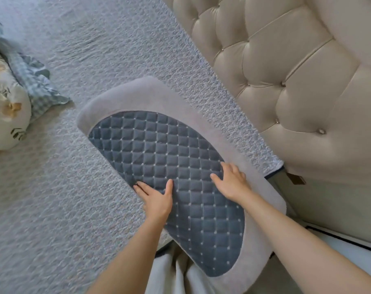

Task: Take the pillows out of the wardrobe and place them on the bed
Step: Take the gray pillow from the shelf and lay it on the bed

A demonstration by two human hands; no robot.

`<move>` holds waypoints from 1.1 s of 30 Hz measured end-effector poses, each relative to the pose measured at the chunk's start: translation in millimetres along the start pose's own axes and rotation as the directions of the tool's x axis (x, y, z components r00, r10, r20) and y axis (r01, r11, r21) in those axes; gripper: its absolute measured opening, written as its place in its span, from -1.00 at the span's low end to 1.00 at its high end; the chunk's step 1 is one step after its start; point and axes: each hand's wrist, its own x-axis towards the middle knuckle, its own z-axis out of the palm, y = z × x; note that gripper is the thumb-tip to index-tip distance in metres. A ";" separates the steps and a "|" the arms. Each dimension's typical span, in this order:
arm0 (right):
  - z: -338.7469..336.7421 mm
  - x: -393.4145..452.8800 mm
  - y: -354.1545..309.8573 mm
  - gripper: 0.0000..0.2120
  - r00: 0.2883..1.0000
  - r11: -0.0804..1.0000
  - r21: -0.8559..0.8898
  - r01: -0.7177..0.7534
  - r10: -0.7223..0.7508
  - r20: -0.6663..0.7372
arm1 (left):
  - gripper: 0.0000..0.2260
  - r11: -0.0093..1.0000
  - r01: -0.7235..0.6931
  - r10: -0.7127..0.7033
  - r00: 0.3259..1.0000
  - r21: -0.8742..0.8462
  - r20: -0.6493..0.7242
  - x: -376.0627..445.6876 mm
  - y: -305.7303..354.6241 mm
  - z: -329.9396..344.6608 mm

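The quilted grey pillow lies on the bed beside the tufted headboard, its near end overhanging the edge; the left hand and right hand rest flat on it, each grip spread, clasping nothing; best to push it further on, square to the headboard.

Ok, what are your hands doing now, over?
Left hand and right hand flat on the grey pillow, open. Pillow lies on the bed by the headboard. Nothing blocking.
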 end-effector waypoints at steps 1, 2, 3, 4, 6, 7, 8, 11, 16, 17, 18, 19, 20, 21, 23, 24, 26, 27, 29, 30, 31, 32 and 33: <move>4.1 7.5 -2.4 -0.33 1.000 1.000 -0.021 0.009 -0.009 -0.016 | -0.07 1.000 0.004 -0.004 1.000 -0.015 0.016 8.1 -11.6 -3.2; 6.6 14.2 -5.3 -0.33 0.999 0.999 -0.039 0.009 -0.010 -0.031 | -0.08 1.000 -0.001 0.001 1.000 -0.026 0.025 15.4 -22.7 -5.4; 8.0 20.0 -8.8 -0.32 0.999 0.998 -0.056 0.001 -0.003 -0.045 | -0.10 0.999 -0.004 0.006 0.999 -0.040 0.031 20.9 -31.6 -6.5; 9.4 26.7 -12.8 -0.30 0.998 0.997 -0.080 -0.004 -0.001 -0.065 | -0.12 0.998 -0.005 0.007 0.999 -0.058 0.039 25.8 -38.5 -6.2; 10.3 40.8 -21.1 -0.25 0.994 0.991 -0.136 0.013 -0.028 -0.110 | -0.12 0.996 -0.005 0.010 0.998 -0.090 0.064 33.9 -45.5 -3.3; 9.6 49.0 -24.2 -0.23 0.992 0.990 -0.139 0.025 -0.042 -0.122 | -0.12 0.995 0.005 0.003 0.997 -0.099 0.083 36.1 -44.6 -1.0; 8.5 56.7 -26.4 -0.21 0.992 0.993 -0.116 0.027 -0.041 -0.121 | -0.11 0.993 0.017 -0.006 0.995 -0.114 0.098 37.1 -42.9 1.9; 6.3 73.2 -30.8 -0.19 0.996 1.000 -0.005 -0.012 0.011 -0.091 | -0.07 0.974 0.080 -0.060 0.993 -0.210 0.103 36.1 -33.7 10.8; 9.8 69.5 -40.5 -0.22 0.988 0.999 -0.014 -0.044 0.041 -0.149 | -0.02 0.910 0.102 -0.118 0.993 -0.403 -0.014 47.9 -40.6 16.3; 8.1 67.5 -43.5 -0.23 0.985 0.999 0.004 -0.044 0.044 -0.169 | -0.03 0.894 0.113 -0.134 0.991 -0.434 -0.020 48.3 -41.9 15.0; 5.0 65.0 -47.1 -0.25 0.980 0.999 0.021 -0.039 0.042 -0.192 | -0.04 0.880 0.120 -0.148 0.989 -0.460 -0.024 47.3 -42.1 14.1; 0.4 63.0 -51.3 -0.27 0.973 0.999 0.023 -0.025 0.029 -0.229 | -0.04 0.870 0.114 -0.147 0.989 -0.479 -0.032 45.9 -40.1 13.6; -7.0 61.3 -57.2 -0.27 0.960 1.000 0.008 -0.003 0.005 -0.280 | -0.05 0.861 0.094 -0.130 0.991 -0.499 -0.038 44.4 -34.5 13.3; -17.3 60.6 -64.2 -0.28 0.941 1.000 -0.012 0.017 -0.020 -0.337 | -0.05 0.847 0.069 -0.105 0.994 -0.526 -0.037 43.9 -25.3 12.9; -45.9 64.0 -81.0 -0.30 0.889 0.999 -0.012 0.052 -0.052 -0.455 | -0.04 0.816 0.006 -0.039 0.998 -0.578 -0.044 52.0 1.8 12.5; -63.1 69.5 -90.1 -0.32 0.860 0.998 0.007 0.066 -0.053 -0.508 | -0.04 0.806 -0.036 0.009 0.999 -0.591 -0.049 59.1 19.3 12.1; -99.2 89.2 -104.1 -0.33 0.810 0.995 0.048 0.090 -0.045 -0.585 | -0.04 0.804 -0.130 0.113 0.991 -0.581 -0.067 79.3 59.1 8.3; -116.1 102.9 -107.9 -0.32 0.798 0.992 0.064 0.110 -0.050 -0.601 | -0.06 0.813 -0.176 0.164 0.984 -0.556 -0.071 92.7 79.4 5.5; -141.8 132.9 -106.2 -0.30 0.810 0.981 0.057 0.185 -0.120 -0.574 | -0.12 0.857 -0.243 0.267 0.964 -0.455 -0.013 121.6 116.7 4.2; -148.5 147.8 -100.8 -0.28 0.831 0.974 0.030 0.226 -0.177 -0.527 | -0.14 0.889 -0.251 0.292 0.955 -0.382 0.050 132.5 132.9 5.9; -150.8 162.0 -93.3 -0.26 0.859 0.969 0.000 0.247 -0.219 -0.462 | -0.12 0.919 -0.253 0.299 0.947 -0.302 0.119 142.0 144.4 10.6; -149.6 173.6 -84.9 -0.26 0.894 0.971 -0.028 0.239 -0.231 -0.385 | -0.09 0.942 -0.254 0.296 0.937 -0.219 0.186 147.8 151.3 17.0; -144.2 182.9 -76.2 -0.25 0.926 0.975 -0.053 0.215 -0.221 -0.305 | -0.06 0.951 -0.273 0.301 0.925 -0.147 0.230 150.6 153.6 24.2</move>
